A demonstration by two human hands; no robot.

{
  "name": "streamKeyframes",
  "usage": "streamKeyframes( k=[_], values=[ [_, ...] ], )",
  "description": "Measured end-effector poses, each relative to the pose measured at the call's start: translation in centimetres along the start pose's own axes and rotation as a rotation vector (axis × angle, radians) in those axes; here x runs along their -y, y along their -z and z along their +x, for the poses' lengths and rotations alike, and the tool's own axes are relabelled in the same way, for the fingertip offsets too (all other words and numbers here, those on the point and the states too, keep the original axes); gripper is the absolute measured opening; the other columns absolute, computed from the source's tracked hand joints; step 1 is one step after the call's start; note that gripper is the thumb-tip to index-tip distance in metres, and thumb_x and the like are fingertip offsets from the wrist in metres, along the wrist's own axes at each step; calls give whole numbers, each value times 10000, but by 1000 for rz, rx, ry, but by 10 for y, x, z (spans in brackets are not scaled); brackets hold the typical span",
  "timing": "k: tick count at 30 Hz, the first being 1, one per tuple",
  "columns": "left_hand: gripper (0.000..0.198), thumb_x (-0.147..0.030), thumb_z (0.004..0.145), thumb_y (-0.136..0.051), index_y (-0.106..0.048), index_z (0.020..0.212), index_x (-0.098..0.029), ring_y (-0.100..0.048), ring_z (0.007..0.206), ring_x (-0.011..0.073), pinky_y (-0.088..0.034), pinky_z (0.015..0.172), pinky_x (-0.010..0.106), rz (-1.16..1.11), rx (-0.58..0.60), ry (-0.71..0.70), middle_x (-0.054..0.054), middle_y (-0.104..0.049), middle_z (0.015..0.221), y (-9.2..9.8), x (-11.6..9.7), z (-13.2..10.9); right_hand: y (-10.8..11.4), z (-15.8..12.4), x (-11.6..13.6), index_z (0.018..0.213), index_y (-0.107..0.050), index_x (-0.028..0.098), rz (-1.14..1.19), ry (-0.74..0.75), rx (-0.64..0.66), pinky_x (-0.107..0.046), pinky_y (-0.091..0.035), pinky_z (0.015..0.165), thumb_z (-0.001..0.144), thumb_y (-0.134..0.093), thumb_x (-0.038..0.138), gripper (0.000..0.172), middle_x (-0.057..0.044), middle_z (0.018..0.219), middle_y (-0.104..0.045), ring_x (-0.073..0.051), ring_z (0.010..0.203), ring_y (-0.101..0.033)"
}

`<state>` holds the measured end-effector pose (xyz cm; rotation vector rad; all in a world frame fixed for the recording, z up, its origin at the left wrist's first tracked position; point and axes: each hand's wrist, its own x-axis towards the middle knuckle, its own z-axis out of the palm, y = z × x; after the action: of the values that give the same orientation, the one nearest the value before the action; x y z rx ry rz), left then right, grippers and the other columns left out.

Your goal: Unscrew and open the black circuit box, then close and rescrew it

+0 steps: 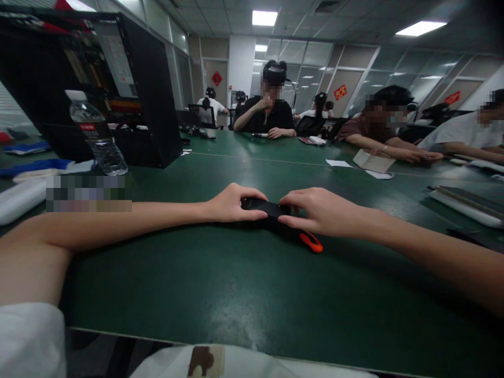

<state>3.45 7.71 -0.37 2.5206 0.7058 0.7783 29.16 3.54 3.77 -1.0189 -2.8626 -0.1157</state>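
My left hand (230, 203) and my right hand (315, 212) meet near the middle of the green table. Between them is a flat black oblong device (274, 210), whose exact kind I cannot make out. The left thumb and fingers are closed around its left end. At its right end, the right thumb and fingertips pinch the edges. An orange-red loop-shaped piece (312, 242) with a dark part lies just below my right hand; its other end is hidden beneath the hand and device.
A black computer case (151, 100) and a water bottle (98, 136) stand at the left on the green table (220, 283). Papers and an open box (374, 160) lie at the back right, a flat grey-white item (468, 205) at the right. Other people sit across the table.
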Motion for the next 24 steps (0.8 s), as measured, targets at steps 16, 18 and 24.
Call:
streamKeyframes(
  k=[16,18,24],
  values=[
    [424,-452,853,-732,-751,1139,-139,-697,845,183,-488,752,262,-45,11,-21,74,-777,992,0,1,0,-10,0,2,1129,-701,140,-116,-33,-3,-308,-433,712,1045,-391,441,440,-119,999,-716,-219,843,-676],
    [420,-444,855,-733,-750,1139,-136,-700,839,183,-491,750,262,-57,17,-25,73,-776,978,0,1,0,-10,0,2,1114,-706,142,-109,-33,5,-308,-428,707,1058,-351,416,452,-111,972,-716,-210,824,-671],
    [412,-431,850,-743,-750,1138,-137,-708,847,189,-500,741,264,-77,19,-16,80,-778,991,0,2,0,-9,1,1,1111,-699,146,-89,-29,15,-320,-429,732,1073,-279,396,490,-116,1036,-723,-219,867,-681]
  ],
)
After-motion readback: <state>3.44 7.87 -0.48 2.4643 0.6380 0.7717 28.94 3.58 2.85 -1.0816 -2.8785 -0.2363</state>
